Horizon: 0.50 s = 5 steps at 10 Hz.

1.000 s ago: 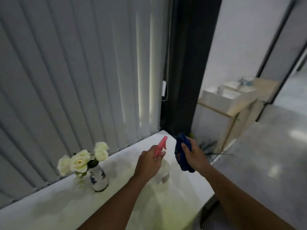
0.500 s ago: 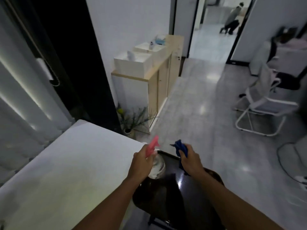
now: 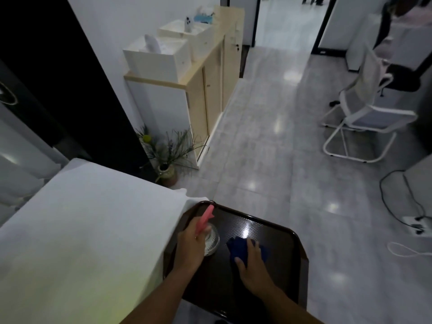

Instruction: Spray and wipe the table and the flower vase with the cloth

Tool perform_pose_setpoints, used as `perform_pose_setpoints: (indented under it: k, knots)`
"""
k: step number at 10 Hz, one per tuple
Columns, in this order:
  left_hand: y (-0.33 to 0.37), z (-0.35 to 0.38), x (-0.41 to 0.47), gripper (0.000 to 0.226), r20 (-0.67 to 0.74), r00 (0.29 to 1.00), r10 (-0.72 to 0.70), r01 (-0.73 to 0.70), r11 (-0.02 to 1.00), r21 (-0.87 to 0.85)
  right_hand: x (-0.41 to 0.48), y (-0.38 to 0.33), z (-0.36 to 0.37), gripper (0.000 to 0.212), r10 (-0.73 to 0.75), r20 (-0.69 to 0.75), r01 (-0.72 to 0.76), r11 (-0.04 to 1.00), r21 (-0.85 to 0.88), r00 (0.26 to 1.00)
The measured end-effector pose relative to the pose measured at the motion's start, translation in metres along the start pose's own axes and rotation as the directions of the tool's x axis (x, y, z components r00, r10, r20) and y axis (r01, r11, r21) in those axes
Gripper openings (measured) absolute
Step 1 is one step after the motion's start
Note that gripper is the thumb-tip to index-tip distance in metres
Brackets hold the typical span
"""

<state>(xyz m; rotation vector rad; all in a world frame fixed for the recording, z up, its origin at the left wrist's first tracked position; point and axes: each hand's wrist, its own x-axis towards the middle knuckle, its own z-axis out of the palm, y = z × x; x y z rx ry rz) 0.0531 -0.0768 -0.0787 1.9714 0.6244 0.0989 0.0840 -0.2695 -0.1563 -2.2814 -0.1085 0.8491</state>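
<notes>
My left hand [image 3: 190,244] grips a clear spray bottle [image 3: 212,240] with a pink trigger head, its base resting on a dark brown tray [image 3: 275,232] beside the white table [image 3: 81,225]. My right hand [image 3: 251,263] lies on a dark blue cloth [image 3: 237,250] that sits on the tray, fingers curled over it. The flower vase is out of view.
A potted plant [image 3: 167,157] stands on the floor past the table's far corner. A wooden cabinet [image 3: 205,90] with white boxes runs along the wall. A white chair [image 3: 364,113] and floor cables [image 3: 397,206] are at the right.
My view has swung right, away from the vase and blinds. Both hands have moved from above the table down onto the tray, lowering the bottle and the cloth onto it.
</notes>
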Motion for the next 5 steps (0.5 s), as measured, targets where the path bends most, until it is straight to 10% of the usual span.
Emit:
perform_pose_setpoints:
  k: [3, 5]
  knots:
    - [-0.005, 0.001, 0.004, 0.027, -0.019, 1.000, -0.013, 0.014, 0.998, 0.067, 0.011, 0.021, 0.001, 0.076, 0.011, -0.034, -0.028, 0.825, -0.564, 0.999]
    - [0.004, -0.025, 0.006, 0.046, 0.133, 0.990, -0.047, 0.041, 0.998, 0.047, 0.018, -0.010, -0.019, 0.073, -0.002, -0.109, -0.059, 0.832, -0.552, 0.994]
